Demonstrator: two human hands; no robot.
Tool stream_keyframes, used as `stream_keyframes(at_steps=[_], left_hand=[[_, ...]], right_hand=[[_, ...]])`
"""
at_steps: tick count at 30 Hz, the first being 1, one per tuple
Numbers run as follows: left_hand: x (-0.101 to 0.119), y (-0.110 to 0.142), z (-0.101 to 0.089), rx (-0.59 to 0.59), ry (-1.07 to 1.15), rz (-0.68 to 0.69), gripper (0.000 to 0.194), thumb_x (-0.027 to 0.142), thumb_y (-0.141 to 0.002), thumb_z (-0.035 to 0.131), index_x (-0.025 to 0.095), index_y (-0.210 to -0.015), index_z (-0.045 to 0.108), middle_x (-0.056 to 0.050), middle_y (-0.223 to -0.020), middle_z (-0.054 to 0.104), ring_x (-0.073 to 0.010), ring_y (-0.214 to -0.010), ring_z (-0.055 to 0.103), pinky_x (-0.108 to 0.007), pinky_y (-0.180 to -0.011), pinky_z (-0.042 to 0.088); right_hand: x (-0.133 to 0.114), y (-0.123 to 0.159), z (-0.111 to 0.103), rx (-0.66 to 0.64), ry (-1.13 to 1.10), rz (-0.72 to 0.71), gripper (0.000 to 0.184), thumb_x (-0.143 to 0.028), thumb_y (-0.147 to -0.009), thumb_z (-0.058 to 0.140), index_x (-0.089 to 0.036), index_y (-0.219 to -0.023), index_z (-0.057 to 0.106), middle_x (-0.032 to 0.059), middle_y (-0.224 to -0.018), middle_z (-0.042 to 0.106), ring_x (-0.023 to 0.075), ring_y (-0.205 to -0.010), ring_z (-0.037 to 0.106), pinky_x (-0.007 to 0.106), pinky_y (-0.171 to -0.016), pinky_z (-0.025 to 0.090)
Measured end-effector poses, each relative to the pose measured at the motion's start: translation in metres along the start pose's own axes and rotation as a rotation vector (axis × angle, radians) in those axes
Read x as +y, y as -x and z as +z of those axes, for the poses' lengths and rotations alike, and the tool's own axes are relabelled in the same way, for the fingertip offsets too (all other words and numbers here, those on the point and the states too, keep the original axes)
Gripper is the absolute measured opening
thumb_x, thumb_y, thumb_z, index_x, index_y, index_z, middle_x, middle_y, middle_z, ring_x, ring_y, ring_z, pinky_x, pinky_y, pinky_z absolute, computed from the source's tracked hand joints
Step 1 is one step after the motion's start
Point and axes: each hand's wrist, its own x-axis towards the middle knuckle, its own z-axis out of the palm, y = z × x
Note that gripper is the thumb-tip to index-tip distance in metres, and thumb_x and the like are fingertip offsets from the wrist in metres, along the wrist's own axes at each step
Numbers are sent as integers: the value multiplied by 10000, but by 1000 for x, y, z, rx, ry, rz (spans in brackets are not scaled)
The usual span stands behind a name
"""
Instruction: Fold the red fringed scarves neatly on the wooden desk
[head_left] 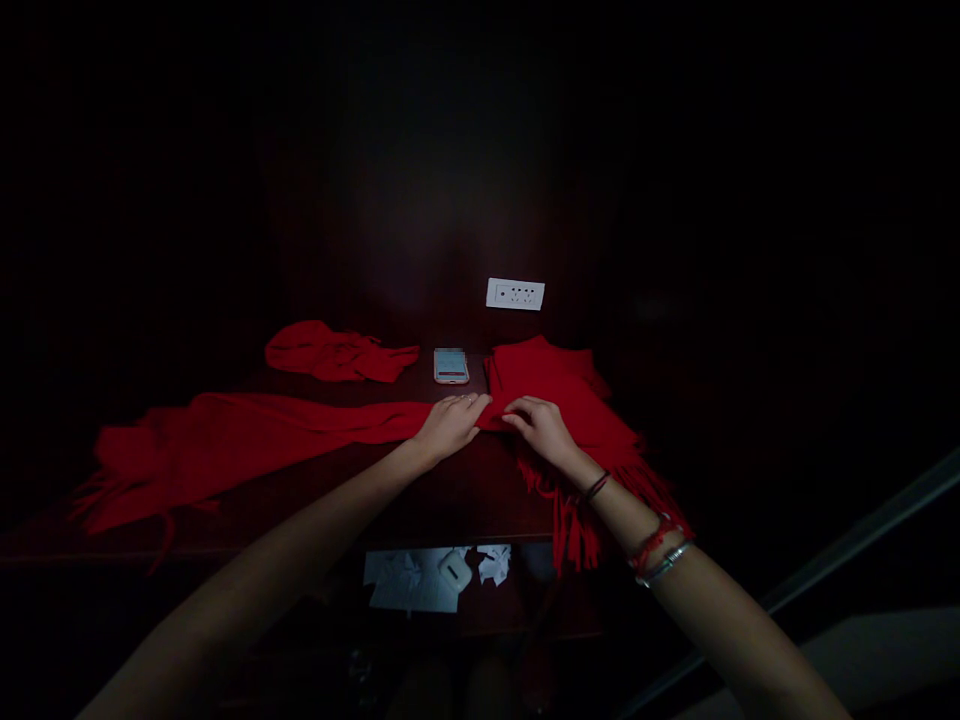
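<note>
A long red fringed scarf [247, 435] lies stretched across the dark table [450, 500], its left end trailing toward the front edge. My left hand [450, 425] rests on the scarf near the middle, fingers curled down onto the cloth. My right hand [541, 428] pinches the same cloth a few centimetres to the right. Under and behind my right hand lies a folded red scarf pile [555, 380], its fringe [577, 520] hanging over the table's front edge. My right wrist wears red and silver bracelets.
Another crumpled red scarf [337, 352] lies at the back left. A phone [451, 365] lies face up between the scarves. A white wall socket plate [514, 294] is above it. White papers and a small white case [442, 575] sit on a lower shelf. The room is very dark.
</note>
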Motion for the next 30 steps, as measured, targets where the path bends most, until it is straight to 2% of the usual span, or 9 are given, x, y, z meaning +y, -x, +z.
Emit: stream_keyframes(at_steps=[4, 8, 11, 13, 16, 18, 21, 24, 30], left_hand=[[-12, -7, -7, -51, 100, 34, 320, 251, -829, 367, 183, -1140, 335, -66, -983, 568, -182, -872, 554, -280, -731, 424], [-24, -6, -20, -53, 175, 128, 293, 188, -844, 309, 190, -1134, 350, -52, -1068, 523, -146, -945, 516, -247, -784, 403], [-35, 2, -28, -80, 73, 177, 291, 125, -816, 312, 225, -1057, 440, -25, -1158, 451, -146, -998, 468, -248, -810, 386], [-45, 10, -30, -95, -37, 163, 264, 131, -804, 323, 224, -978, 498, -23, -1178, 422, -169, -1003, 450, -269, -796, 390], [-59, 23, -29, -113, -146, 91, 230, 141, -789, 337, 193, -869, 547, -43, -1102, 458, -180, -954, 460, -292, -792, 386], [-62, 30, -27, -113, -140, 69, 212, 163, -786, 352, 182, -836, 556, -53, -1050, 473, -171, -913, 470, -299, -806, 376], [-53, 34, -24, -88, -66, 108, 201, 318, -776, 428, 179, -856, 549, -72, -1089, 445, -196, -967, 439, -333, -833, 357], [-37, 31, -18, -53, -49, 137, 313, 432, -716, 511, 174, -891, 531, -95, -1154, 409, -241, -1060, 369, -380, -856, 331], [-15, 16, -2, 133, -14, 37, 160, 270, -793, 452, 173, -885, 540, -104, -1199, 392, -219, -1128, 310, -399, -889, 303]], right_hand=[[2, -1, -3, 0, -42, 56, 122, -245, -766, 503, -162, -736, 588, 30, -731, 610, 129, -690, 536, 219, -647, 383], [2, -4, -6, -5, -81, 105, 135, -240, -767, 489, -157, -723, 587, 27, -716, 610, 129, -690, 536, 213, -640, 376], [4, -5, -6, -5, -104, 127, 149, -236, -768, 476, -156, -712, 588, 25, -706, 609, 129, -682, 534, 212, -634, 374], [7, -5, -4, -13, -124, 138, 153, -231, -766, 471, -152, -713, 590, 27, -708, 612, 129, -681, 536, 214, -634, 377], [13, -2, -1, -18, -156, 153, 155, -233, -759, 477, -143, -722, 598, 36, -722, 620, 133, -687, 544, 221, -640, 384], [17, -1, 1, -14, -180, 153, 156, -241, -755, 482, -145, -732, 603, 39, -739, 626, 136, -696, 549, 227, -649, 391], [19, 0, 2, -4, -197, 144, 161, -257, -753, 484, -155, -745, 608, 36, -761, 631, 138, -712, 554, 235, -663, 398], [18, -1, 1, 13, -184, 135, 170, -264, -755, 480, -158, -752, 613, 38, -768, 632, 142, -718, 555, 240, -667, 400], [18, -3, -1, 17, -177, 118, 169, -264, -756, 476, -166, -761, 614, 37, -773, 635, 143, -724, 558, 243, -670, 403]])
